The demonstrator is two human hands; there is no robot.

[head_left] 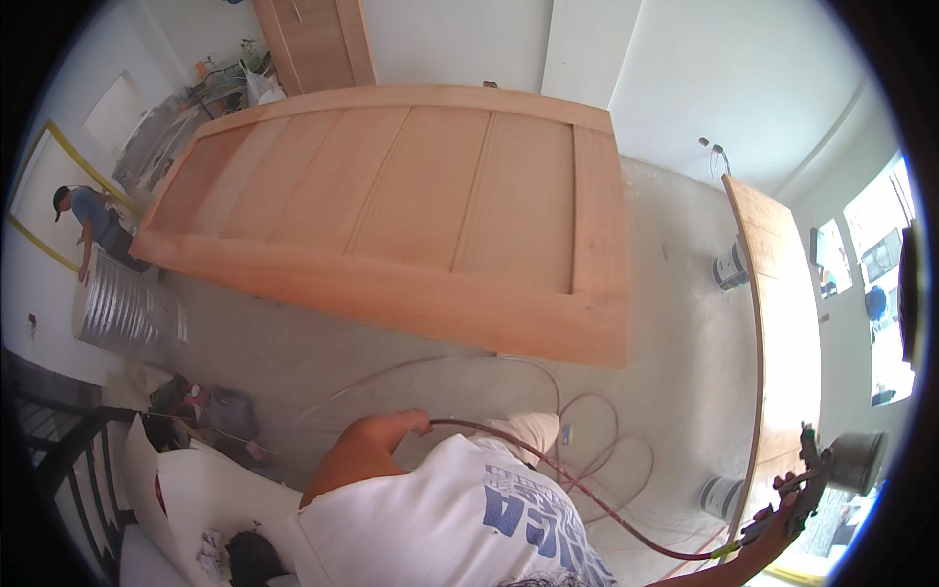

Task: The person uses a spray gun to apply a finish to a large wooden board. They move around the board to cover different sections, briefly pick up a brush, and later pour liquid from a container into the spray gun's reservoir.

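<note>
My left hand (419, 422) is closed around a reddish-brown air hose (606, 507), which sags across the front of my white shirt. At the far right, my right hand (780, 509) grips a spray gun (808, 486) with a metal cup (857, 462) on it. The hose runs to this gun, near a yellow-green band. The spray gun is beside the near end of a long wooden panel (782, 323). A large paneled wooden door (421, 196) lies ahead of me, raised above the floor, apart from both hands.
Buckets (722, 497) (729, 266) stand under the right panel. Hose loops (616, 430) lie on the concrete floor. At left, a co-worker (93, 220) touches a silvery ribbed roll (127, 305). Another wooden door (315, 44) leans at the back wall. A black railing (83, 470) stands lower left.
</note>
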